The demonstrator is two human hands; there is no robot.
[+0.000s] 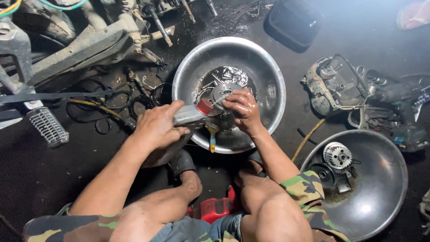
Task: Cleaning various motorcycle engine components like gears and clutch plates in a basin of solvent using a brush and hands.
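My left hand (157, 125) grips a grey spray can (190, 115) with a red cap, its nozzle aimed at a round metal disc part (221, 93). That disc is pinched in the wet fingers of my right hand (242, 109). Both hands hover over a large shiny metal basin (268, 71) with dark oily liquid at its bottom. A yellow-handled brush (212, 136) leans on the basin's near rim.
A second metal basin (380, 179) at the right holds a gear (337, 155) and other parts. An engine cover (336, 83) lies beyond it. A motorcycle frame and footpeg (47, 127) sit at the left, with rubber rings (96, 112). A black pouch (293, 20) lies at the top.
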